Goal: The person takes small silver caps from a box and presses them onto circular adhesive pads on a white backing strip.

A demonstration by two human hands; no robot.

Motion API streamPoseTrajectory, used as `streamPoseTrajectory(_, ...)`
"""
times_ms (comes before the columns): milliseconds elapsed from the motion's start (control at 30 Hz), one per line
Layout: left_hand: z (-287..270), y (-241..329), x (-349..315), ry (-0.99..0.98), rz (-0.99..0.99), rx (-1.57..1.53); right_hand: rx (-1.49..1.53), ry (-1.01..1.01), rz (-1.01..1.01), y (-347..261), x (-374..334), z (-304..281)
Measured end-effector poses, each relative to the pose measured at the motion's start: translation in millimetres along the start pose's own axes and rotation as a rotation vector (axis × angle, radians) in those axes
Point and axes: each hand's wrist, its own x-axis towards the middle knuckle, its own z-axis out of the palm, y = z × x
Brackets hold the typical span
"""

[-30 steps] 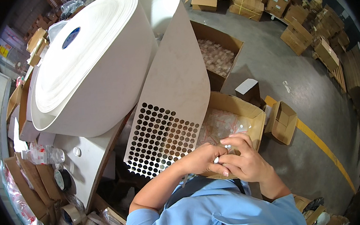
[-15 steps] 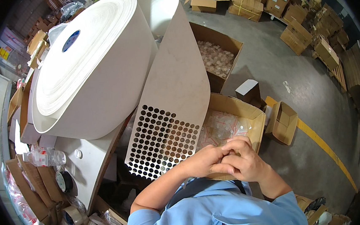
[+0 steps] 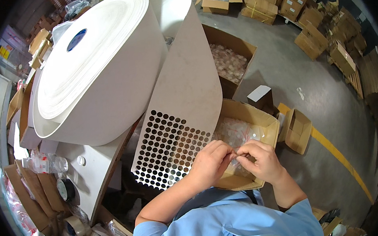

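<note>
Piece: a small clear packet (image 3: 235,156) was held between both hands, over the open carton (image 3: 267,120).
Left hand (image 3: 211,158): pinched its left end.
Right hand (image 3: 261,159): pinched its right end.
Nearer hand: neither; both touched.

Small clear packet (image 3: 235,157) between fingertips

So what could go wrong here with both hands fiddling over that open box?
The small clear piece pinched between the left hand and right hand could slip into the cardboard box and get lost among similar clear pieces. The hanging punched sheet sits close to the left hand and might get bumped.
</note>
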Motion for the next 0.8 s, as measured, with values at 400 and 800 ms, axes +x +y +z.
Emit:
streamPoseTrajectory(400, -19, -16, -1, 0.188, -0.090, 0.173, -0.339, -0.089, -0.169, 21, 51, 4)
streamPoseTrajectory(800, -122, -58, -31, 0.400, -0.599, 0.361, 0.271, 0.120, 0.529, 92, 86, 43)
